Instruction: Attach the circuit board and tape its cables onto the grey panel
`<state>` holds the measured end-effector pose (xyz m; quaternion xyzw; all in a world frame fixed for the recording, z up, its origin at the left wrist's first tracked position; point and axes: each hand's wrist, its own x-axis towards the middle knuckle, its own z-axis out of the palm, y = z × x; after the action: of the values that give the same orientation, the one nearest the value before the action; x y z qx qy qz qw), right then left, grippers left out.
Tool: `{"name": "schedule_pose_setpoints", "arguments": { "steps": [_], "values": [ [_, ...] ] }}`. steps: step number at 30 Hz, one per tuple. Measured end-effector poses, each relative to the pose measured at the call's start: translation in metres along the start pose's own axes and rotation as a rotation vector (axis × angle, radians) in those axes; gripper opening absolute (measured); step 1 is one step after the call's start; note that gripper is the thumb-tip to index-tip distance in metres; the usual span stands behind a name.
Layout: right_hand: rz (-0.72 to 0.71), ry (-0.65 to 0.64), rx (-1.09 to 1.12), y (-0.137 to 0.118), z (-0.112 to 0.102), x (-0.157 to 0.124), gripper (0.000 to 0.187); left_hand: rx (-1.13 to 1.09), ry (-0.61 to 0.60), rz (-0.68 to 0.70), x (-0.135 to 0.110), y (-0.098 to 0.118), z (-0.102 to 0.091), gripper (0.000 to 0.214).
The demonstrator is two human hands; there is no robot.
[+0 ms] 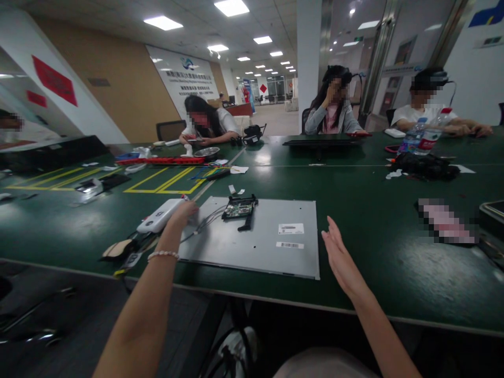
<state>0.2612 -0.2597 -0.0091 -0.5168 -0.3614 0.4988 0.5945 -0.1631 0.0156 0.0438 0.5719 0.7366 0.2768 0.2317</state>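
Observation:
A flat grey metal panel (283, 210), with two white labels and small holes, lies on the green table in front of me. On its upper middle sits a green circuit board (240, 209) with black brackets, and thin grey cables (207, 220) run left from it. At the panel's left edge is my left hand (184, 211), fingers loosely extended and partly blurred, beside a white box-shaped device (161, 215). My right hand (337, 253) is held open, fingers straight, just off the panel's right edge. Neither hand visibly holds anything.
A tan-topped black object (120, 249) lies left of the panel. A phone (447, 221) rests at right, with bottles (427, 137) and a black bundle (429, 167) beyond. A red strip (165, 160) and metal bowl (207, 153) lie at the far left. Several people sit around the table.

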Motion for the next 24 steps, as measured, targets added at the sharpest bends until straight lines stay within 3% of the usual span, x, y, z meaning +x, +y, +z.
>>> {"name": "schedule_pose_setpoints", "arguments": {
  "steps": [3, 5, 14, 24],
  "values": [
    [0.018, 0.019, 0.103, -0.003, -0.009, 0.005, 0.076, -0.091, -0.012, -0.156, -0.003, 0.000, 0.000, 0.033],
    [0.038, 0.024, 0.162, -0.003, -0.015, 0.007, 0.077, -0.153, -0.026, -0.185, -0.006, 0.001, 0.001, 0.029],
    [0.057, 0.010, 0.278, -0.002, -0.028, 0.008, 0.075, -0.394, -0.070, -0.202, -0.017, -0.003, 0.004, 0.017],
    [0.085, 0.007, 0.279, -0.010, -0.032, 0.013, 0.074, -0.619, -0.031, -0.176, -0.027, -0.003, 0.014, 0.011]
  ]
}}
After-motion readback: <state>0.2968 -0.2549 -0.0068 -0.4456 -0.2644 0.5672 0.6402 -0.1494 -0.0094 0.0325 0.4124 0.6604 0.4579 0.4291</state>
